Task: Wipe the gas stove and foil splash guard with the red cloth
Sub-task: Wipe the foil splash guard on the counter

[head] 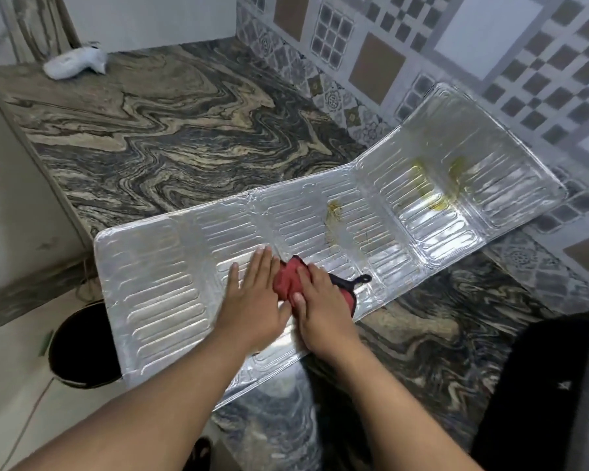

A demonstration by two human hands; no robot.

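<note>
The foil splash guard (320, 232) is being wiped: left hand (255, 294) flat, steadying it; right hand (320, 300) presses the red cloth (291, 277). Next, I judge, the yellow stains (432, 195) toward the countertop's (167, 130) far-right edge.

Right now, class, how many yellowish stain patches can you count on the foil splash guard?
3, all on the foil splash guard: one on the middle panel beyond the red cloth, two on the far-right panel. Fainter marks may escape notice.

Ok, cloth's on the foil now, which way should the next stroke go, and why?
Probably slide the red cloth under the right hand to the right, toward the yellowish smears on the middle and far panels of the foil splash guard. The foil around the hands looks clean, and the left hand lies flat, steadying the foil.
</note>
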